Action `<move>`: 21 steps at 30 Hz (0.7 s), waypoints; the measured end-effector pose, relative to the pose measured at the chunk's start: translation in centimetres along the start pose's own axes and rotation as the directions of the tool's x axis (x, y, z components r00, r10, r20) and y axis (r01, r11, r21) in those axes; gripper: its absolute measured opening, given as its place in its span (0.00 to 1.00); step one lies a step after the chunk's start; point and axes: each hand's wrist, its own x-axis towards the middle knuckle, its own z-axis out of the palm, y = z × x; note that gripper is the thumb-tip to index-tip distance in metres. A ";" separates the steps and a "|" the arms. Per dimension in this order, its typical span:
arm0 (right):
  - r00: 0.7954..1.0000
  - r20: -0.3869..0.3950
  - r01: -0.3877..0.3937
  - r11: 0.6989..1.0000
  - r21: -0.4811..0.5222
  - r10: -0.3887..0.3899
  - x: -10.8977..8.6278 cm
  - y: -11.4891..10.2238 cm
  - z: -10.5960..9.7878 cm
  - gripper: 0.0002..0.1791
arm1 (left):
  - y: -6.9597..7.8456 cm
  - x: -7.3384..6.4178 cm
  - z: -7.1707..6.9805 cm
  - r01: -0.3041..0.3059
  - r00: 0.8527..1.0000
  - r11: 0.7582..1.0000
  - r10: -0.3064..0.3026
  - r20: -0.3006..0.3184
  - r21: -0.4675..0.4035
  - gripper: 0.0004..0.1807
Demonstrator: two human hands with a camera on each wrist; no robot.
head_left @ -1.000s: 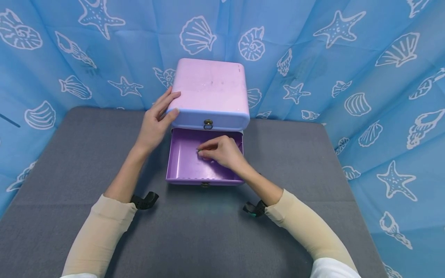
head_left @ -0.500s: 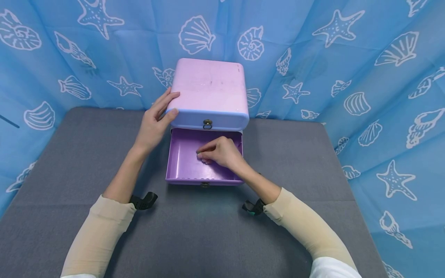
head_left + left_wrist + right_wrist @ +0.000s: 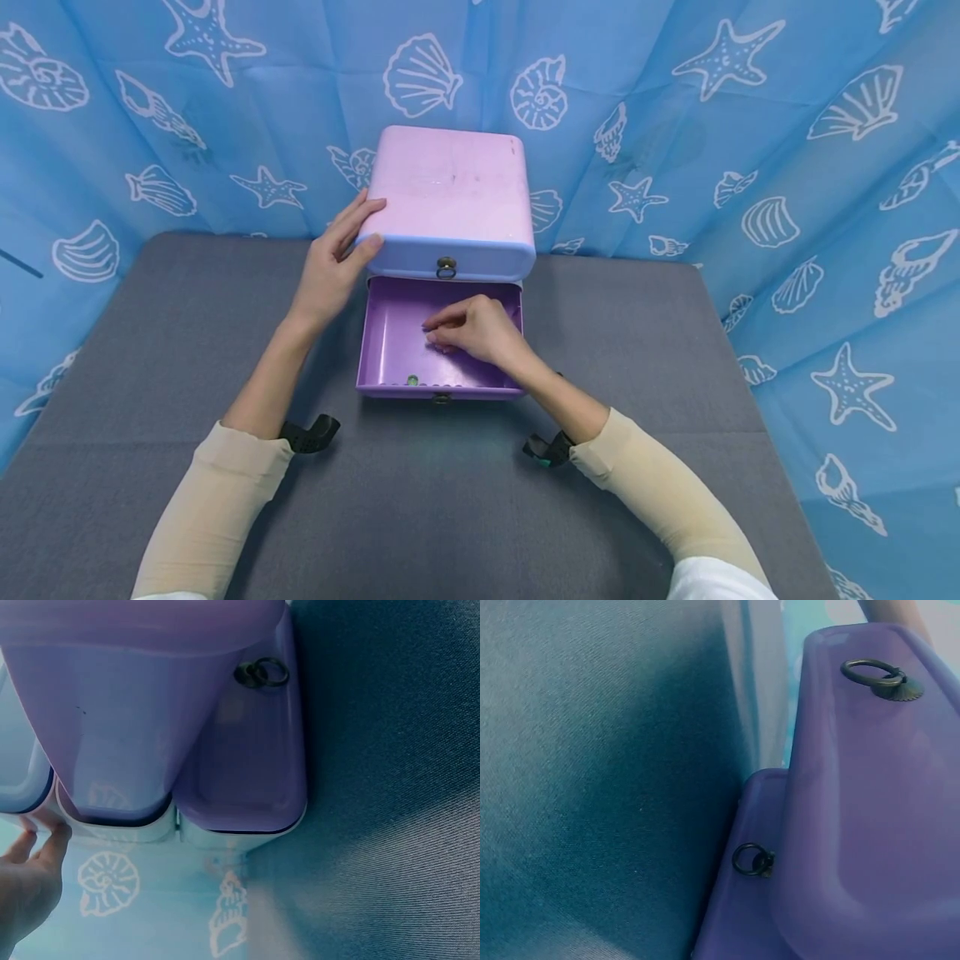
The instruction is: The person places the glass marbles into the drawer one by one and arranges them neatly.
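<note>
A small drawer cabinet (image 3: 450, 187) with a pink top stands at the back of the table. Its purple middle drawer (image 3: 390, 325) is pulled out. My left hand (image 3: 330, 262) rests against the cabinet's left side, with the thumb at the front corner; its fingers also show in the left wrist view. Inside the drawer's space hovers my right hand (image 3: 480, 329), thumb and forefinger slightly apart with nothing seen between them. A small green marble (image 3: 412, 380) lies by the drawer's front wall. The right wrist view shows no hand, only the drawer front from outside.
The blue top drawer (image 3: 450, 260) is closed and has a ring pull. Below the open drawer sits a closed purple bottom drawer (image 3: 240, 750). A grey cloth covers the table (image 3: 450, 500), and a blue seashell curtain (image 3: 300, 100) hangs right behind the cabinet.
My right thumb and forefinger have parted and let go of the marble, which now lies near the drawer's front wall. The left hand has stayed on the cabinet.
</note>
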 end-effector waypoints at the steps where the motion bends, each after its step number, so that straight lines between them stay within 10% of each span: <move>1: 1.000 -0.005 0.016 1.000 -0.001 -0.016 -0.1 0.0 -0.1 0.09 | 0.0 0.0 0.0 0.001 1.000 1.000 -0.001 0.000 0.000 0.24; 21: 0.978 -0.071 0.210 0.921 0.328 -0.198 -3.2 0.4 -3.9 0.10 | -0.4 0.1 0.0 -0.010 1.000 0.999 0.010 -0.008 -0.031 0.24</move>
